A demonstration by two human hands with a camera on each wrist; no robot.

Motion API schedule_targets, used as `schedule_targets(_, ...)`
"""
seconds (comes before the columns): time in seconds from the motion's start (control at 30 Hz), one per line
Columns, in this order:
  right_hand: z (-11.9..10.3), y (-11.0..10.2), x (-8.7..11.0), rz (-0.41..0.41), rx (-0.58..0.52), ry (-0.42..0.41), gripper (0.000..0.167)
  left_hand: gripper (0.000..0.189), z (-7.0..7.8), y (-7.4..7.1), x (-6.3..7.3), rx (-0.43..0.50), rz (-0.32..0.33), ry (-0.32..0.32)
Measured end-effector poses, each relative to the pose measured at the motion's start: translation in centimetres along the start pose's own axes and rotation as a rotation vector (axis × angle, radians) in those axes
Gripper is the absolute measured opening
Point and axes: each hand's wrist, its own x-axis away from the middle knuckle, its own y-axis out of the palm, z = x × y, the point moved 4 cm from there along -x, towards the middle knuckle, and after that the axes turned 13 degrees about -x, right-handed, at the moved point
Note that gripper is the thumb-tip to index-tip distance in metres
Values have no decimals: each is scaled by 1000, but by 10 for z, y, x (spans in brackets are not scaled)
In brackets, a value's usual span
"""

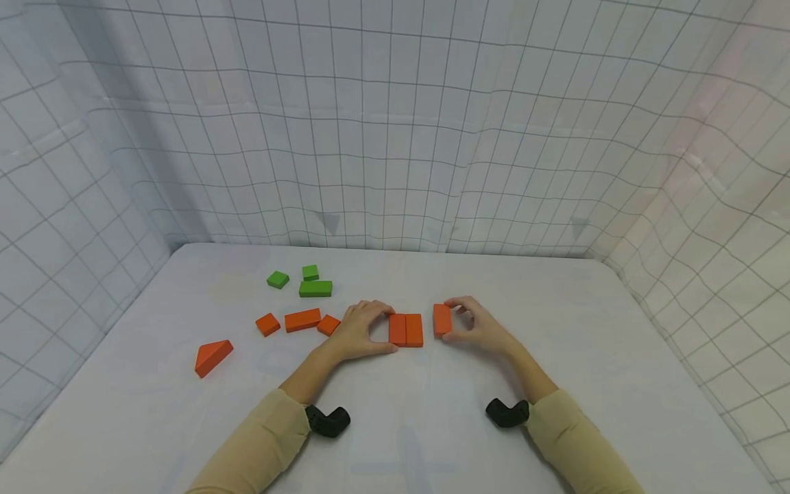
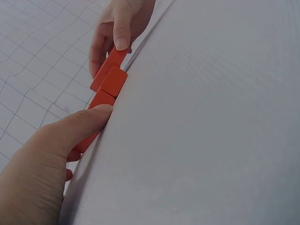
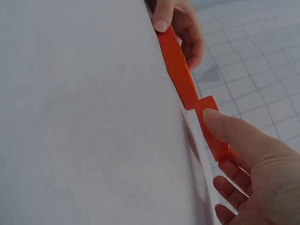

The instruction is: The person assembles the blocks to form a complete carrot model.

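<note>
Two orange rectangular blocks lie side by side on the white table, long sides against each other. My left hand point(image 1: 356, 334) pinches the left block point(image 1: 397, 331) end to end between thumb and fingers. Its neighbour point(image 1: 414, 331) is on the side away from that palm. To the right, my right hand point(image 1: 484, 332) holds a third orange block point(image 1: 441, 321) between thumb and fingertips. A narrow gap separates this block from the pair in the head view. In the right wrist view the held block point(image 3: 212, 129) is tilted, one corner close to the pair.
Left of my hands lie an orange triangular block point(image 1: 212, 357), a long orange block point(image 1: 302, 320) and two small orange blocks point(image 1: 268, 324). Farther back are a long green block point(image 1: 315, 289) and two small green ones point(image 1: 310, 272). A gridded white curtain point(image 1: 395, 137) surrounds the table.
</note>
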Motion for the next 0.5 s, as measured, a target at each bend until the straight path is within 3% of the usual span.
schedule_targets(0.07,9,6,-4,-19,1,-12,61,60,0,0,0,-1,3,3)
schedule_targets(0.5,5,20,-7,-54,34,-45,60,59,1,-1,0,-5,3,6)
